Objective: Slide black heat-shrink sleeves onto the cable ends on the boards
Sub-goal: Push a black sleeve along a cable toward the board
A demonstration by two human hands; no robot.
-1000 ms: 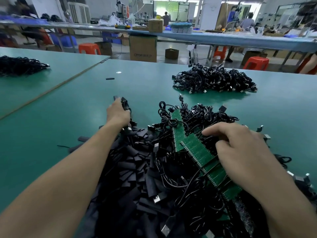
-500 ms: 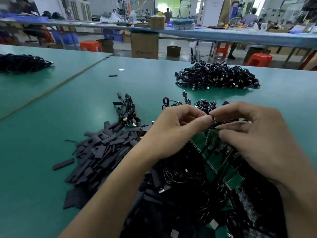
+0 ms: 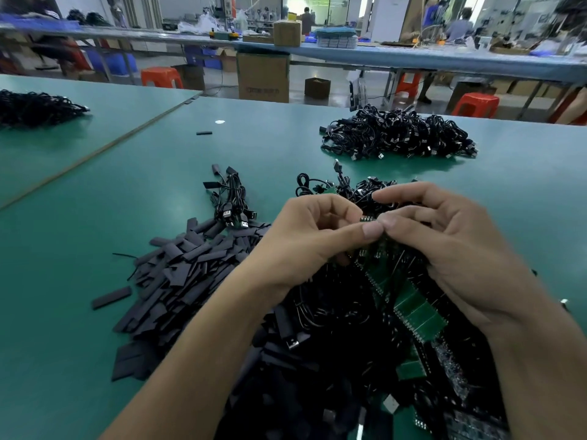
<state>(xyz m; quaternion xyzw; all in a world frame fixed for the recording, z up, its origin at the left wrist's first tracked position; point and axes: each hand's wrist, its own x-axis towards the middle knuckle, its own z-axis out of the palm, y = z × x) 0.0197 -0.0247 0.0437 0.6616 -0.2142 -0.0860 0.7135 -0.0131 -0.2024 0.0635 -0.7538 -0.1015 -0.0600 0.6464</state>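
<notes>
We hold the boards (image 3: 409,306), a green strip that rises out of the black heap at the near edge of the desk (image 3: 79,328), right of its middle. The left hand (image 3: 305,239) and right hand (image 3: 444,246) meet at the strip's upper end, both with fingers curled in. The left thumb presses against the right forefinger there, and together they pinch the small dark tip of the strip. We cannot tell whether a sleeve is between the fingers, because the hands cover that spot.

We judge the work to be at an early or middle stage. The part of the strip that shows below our hands is bare green, with cables (image 3: 333,315) tangled thick around it. More green pieces lie lower in the heap, so many ends seem left to do.

Just left of the cables is a broad pile of flat black sleeves (image 3: 190,265), spreading toward the near left part of the desk. That is plenty of stock not yet used. One loose sleeve (image 3: 111,297) lies apart at the pile's left.

Beyond the pile sits a small bundle (image 3: 233,201) of cables with plugs. We cannot say whether these are finished. A far heap (image 3: 397,134) of coiled cables lies near the far edge, well apart.
</notes>
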